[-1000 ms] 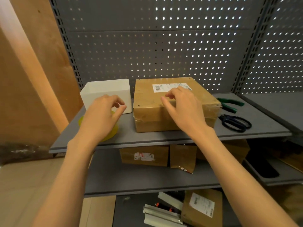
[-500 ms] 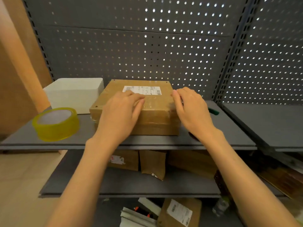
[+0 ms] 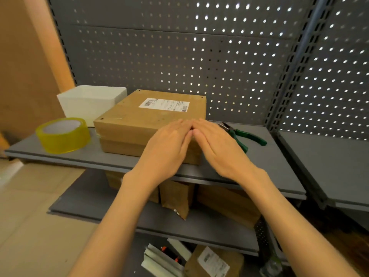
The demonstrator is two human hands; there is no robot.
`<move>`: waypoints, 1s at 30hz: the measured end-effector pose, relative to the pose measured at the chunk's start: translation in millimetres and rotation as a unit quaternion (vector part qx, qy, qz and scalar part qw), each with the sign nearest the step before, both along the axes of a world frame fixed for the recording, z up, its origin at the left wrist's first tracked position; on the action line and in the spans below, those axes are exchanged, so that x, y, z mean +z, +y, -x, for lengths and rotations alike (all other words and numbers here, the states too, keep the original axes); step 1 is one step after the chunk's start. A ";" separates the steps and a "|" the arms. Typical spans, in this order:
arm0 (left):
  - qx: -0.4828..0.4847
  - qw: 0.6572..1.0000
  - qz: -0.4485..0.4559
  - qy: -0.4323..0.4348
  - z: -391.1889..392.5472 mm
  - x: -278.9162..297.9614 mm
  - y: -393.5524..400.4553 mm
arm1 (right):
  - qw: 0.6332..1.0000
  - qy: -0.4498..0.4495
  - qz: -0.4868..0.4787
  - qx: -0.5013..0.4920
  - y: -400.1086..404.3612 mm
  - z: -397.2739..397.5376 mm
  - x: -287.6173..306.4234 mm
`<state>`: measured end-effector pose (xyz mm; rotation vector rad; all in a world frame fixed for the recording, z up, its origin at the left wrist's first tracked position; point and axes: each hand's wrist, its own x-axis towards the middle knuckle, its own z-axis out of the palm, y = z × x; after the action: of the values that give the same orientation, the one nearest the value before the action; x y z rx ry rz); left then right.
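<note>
A grey pegboard wall (image 3: 179, 56) fills the upper half of the frame; below it a grey shelf (image 3: 279, 166) runs across the middle; on the shelf, centre-left of the frame, sits the cardboard box (image 3: 139, 124), flat and low, its label (image 3: 164, 104) toward the far edge. A white bin (image 3: 87, 104) stands just beside the box at the left of the frame; a yellow tape roll (image 3: 63, 136) lies in front of the bin, near the box but apart from it.

The left hand (image 3: 169, 148) and right hand (image 3: 219, 148) lie side by side at frame centre, fingers straight, fingertips meeting over the box's near right corner; neither grip is closed on anything, both hands flat and apart from any hold; whether the palms press the cardboard I cannot tell.

From that meeting point the bulk of the box runs toward the upper left of the frame; the left hand covers more of the top, the right hand hangs past the box's right edge over bare shelf; so the left hand seems the nearer one for any slide or smoothing stroke across the lid. Green-handled pliers (image 3: 247, 136) lie on the shelf just beyond the right hand.
</note>
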<state>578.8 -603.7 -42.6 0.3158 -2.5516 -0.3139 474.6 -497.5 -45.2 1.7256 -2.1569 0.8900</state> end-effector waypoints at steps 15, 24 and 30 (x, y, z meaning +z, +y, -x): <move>0.024 0.999 -0.028 -0.012 4.4 8.2 -4.5 | 0.995 -0.009 -0.077 -0.058 -12.4 34.2 9.8; 0.033 0.996 0.058 -0.051 24.0 6.5 -19.7 | 0.993 -0.110 -0.045 -0.011 -7.0 26.0 -7.8; 0.046 0.991 0.081 -0.100 29.9 9.1 -23.4 | 0.990 -0.132 -0.046 -0.016 -8.3 25.3 -7.8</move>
<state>548.9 -627.0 -33.5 0.4196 -2.7267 -0.0417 449.3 -505.9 -53.0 1.6922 -2.4213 1.0794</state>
